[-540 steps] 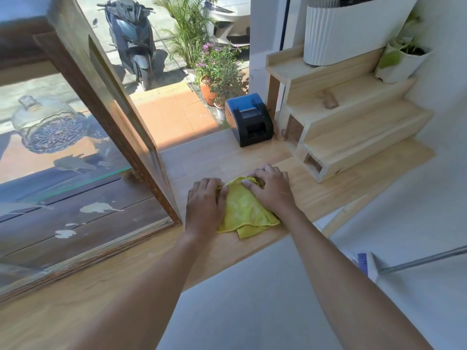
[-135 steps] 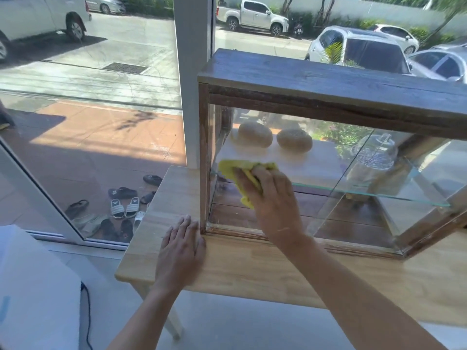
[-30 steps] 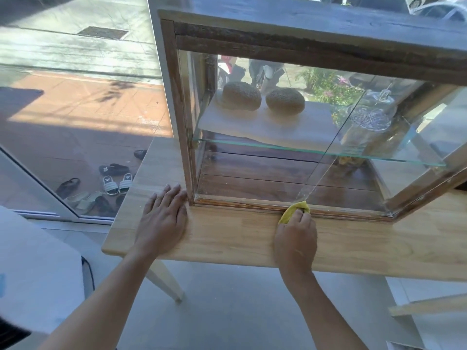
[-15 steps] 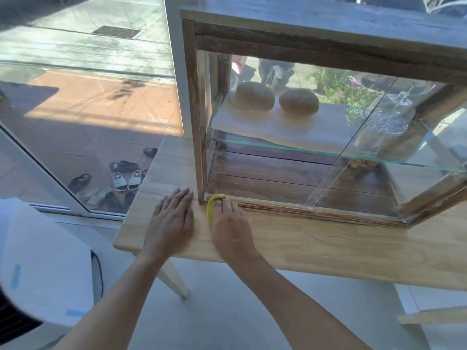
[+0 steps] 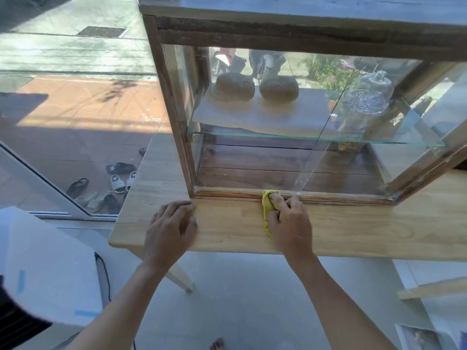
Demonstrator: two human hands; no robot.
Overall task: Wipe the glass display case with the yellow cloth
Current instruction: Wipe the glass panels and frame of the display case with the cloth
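Note:
A glass display case (image 5: 174,107) with a dark wooden frame stands on a light wooden table (image 5: 353,231). Inside, two round loaves (image 5: 235,86) lie on a glass shelf beside a glass dome (image 5: 367,96). My right hand (image 5: 290,223) grips the bunched yellow cloth (image 5: 267,202) and presses it against the case's bottom front rail, left of the middle. Most of the cloth is hidden under my fingers. My left hand (image 5: 171,227) rests flat on the tabletop, fingers near the case's front left corner.
A large window on the left looks out on a tiled pavement with several sandals (image 5: 111,185). A white box (image 5: 48,269) stands at the lower left. A table leg (image 5: 180,276) slants down below my left hand. A bare toe (image 5: 217,344) shows on the floor.
My right hand has slid the cloth to the right along the bottom rail, away from the front left corner. My left hand stays on the table.

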